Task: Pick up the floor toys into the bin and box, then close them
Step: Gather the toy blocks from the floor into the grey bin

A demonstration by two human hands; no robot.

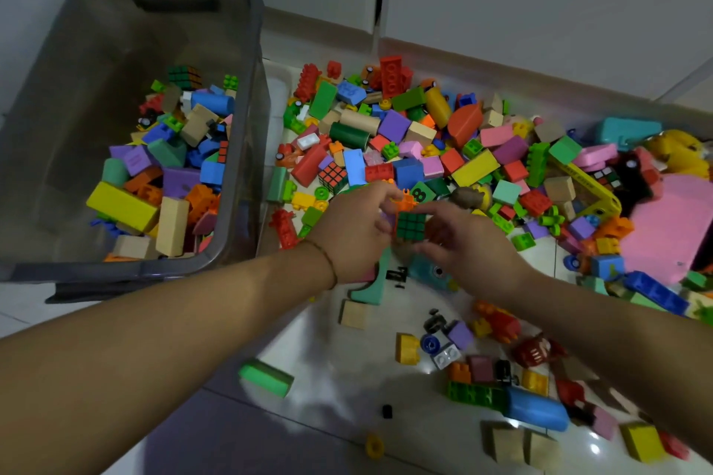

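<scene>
Green cube sits between both hands: left hand curled round its left side, right hand touching its right — grip there unclear. Open bin lies directly left — left hand nearer, likely carrier.

Two bare forearms – a thin cord bracelet on the left wrist

Pink toy (far right) runs off frame.
</scene>
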